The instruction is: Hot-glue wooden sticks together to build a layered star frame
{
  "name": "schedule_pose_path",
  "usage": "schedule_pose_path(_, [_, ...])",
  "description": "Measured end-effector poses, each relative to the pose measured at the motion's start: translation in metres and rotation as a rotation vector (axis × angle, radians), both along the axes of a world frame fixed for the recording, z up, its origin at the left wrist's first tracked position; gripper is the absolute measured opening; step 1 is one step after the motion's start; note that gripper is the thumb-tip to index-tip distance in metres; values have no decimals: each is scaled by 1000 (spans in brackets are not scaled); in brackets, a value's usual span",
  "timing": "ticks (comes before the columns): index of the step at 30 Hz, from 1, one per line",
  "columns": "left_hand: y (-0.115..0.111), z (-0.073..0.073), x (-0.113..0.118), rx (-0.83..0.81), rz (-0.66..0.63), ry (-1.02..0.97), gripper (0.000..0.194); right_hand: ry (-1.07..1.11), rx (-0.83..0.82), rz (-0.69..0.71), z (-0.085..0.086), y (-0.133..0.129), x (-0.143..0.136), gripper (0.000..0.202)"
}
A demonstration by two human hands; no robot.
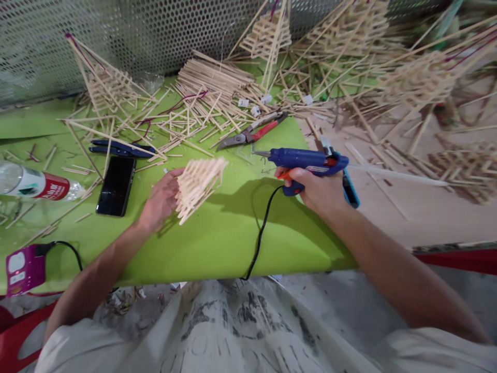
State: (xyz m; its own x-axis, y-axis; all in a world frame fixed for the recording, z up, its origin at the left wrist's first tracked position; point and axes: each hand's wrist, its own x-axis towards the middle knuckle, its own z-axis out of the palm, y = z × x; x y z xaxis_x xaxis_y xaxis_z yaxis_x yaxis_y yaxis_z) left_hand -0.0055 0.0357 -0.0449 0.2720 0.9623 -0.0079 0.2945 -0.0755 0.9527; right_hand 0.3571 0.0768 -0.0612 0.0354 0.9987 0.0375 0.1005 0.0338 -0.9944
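Note:
In the head view, my left hand grips a small stacked wooden stick structure by its left side, above the green table cover. The fingers behind the structure are partly hidden. My right hand is wrapped round a blue glue gun with an orange trigger. Its nozzle points left, toward the stick structure but apart from it. A clear glue stick sticks out of the gun's back end. The black cord runs from its handle down over the table's front edge.
Red-handled pruning shears, a heap of sticks and a finished-looking stick frame lie beyond my hands. At left are a phone, a bottle and a purple power socket. Perforated metal mesh stands behind.

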Motion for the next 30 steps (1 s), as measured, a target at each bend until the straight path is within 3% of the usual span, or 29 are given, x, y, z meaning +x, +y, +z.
schedule_pose_path(5, [-1,-3,-5,-95,-47,-23,67,9,21,60,0,-2,1,25])
schedule_pose_path(8, [-1,-1,-3,-234,-73,-130,67,-22,34,142,3,-4,1,32])
schedule_pose_path(11, [-3,5,1,-404,-33,-289,67,-74,75,229,13,-6,0,41])
schedule_pose_path(14, [-4,7,4,-474,24,-410,63,-146,130,306,28,-10,-4,46])
schedule_pose_path(22, [-3,-2,0,-421,52,-501,55,-393,459,415,59,-30,-23,32])
schedule_pose_path(28, [-1,-13,-2,-325,-15,-464,63,-585,814,398,62,-31,-45,31])
schedule_pose_path(30, [-1,-15,0,-326,-36,-458,66,-663,862,418,60,-31,-49,31])
